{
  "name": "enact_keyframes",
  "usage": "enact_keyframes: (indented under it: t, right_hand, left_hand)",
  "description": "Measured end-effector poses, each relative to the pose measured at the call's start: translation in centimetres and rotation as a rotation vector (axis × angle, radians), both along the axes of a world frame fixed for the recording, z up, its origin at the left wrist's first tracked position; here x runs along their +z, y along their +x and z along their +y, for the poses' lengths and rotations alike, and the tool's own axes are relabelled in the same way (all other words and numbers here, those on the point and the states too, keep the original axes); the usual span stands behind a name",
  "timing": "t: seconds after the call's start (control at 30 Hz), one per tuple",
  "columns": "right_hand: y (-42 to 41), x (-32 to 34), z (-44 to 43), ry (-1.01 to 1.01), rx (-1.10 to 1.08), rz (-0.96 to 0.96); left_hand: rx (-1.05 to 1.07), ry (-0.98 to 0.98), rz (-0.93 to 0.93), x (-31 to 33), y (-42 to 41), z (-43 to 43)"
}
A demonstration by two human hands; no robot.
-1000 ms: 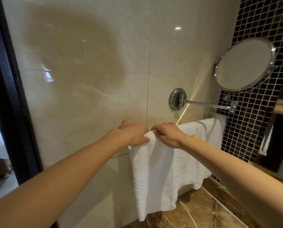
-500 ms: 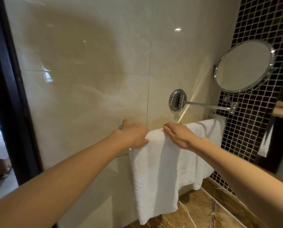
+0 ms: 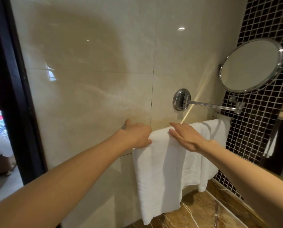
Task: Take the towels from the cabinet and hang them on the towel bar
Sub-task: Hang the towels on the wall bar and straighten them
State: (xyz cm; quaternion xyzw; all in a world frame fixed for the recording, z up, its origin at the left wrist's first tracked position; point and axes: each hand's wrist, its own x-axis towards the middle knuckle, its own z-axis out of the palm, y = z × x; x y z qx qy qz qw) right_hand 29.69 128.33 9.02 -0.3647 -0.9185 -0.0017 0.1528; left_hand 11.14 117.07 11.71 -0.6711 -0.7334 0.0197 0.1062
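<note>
Your left hand (image 3: 135,135) grips the white towel (image 3: 157,178) at its edge, right hand (image 3: 186,137) flat atop: straightening step; next, release both.

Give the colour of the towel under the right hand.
The towel is plain white, with no pattern visible; the head view shows it.

The towel bar (image 3: 123,126) runs along the beige tile wall, and you mostly can't see it: just a bit of metal pokes out at the left end, plus the mount at the right by the mosaic tiles. Two white towels are draped over it, the near towel (image 3: 158,178) hanging longer and overlapping the far towel (image 3: 209,142). A brown marble counter (image 3: 203,216) sits below.
</note>
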Motion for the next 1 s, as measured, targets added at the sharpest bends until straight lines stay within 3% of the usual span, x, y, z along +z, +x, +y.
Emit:
enact_keyframes:
  t: [0.33,0.8,0.9,1.0]
  right_hand:
    - [-3.4,0.7,-2.3,0.219,0.272,-0.077]
    - [-5.6,0.8,-3.6,0.004,0.148,0.013]
    - [-5.2,0.6,-3.8,0.150,0.141,0.103]
    - [-4.7,-0.1,-3.7,0.332,0.141,0.069]
  left_hand:
    - [-0.016,0.144,0.098,-0.5,1.0,-1.9]
    - [0.002,0.054,0.050,0.3,0.9,-2.0]
    - [-0.010,0.119,0.103,-0.2,1.2,-2.0]
    - [-0.003,0.227,0.125,-0.7,1.5,-2.0]
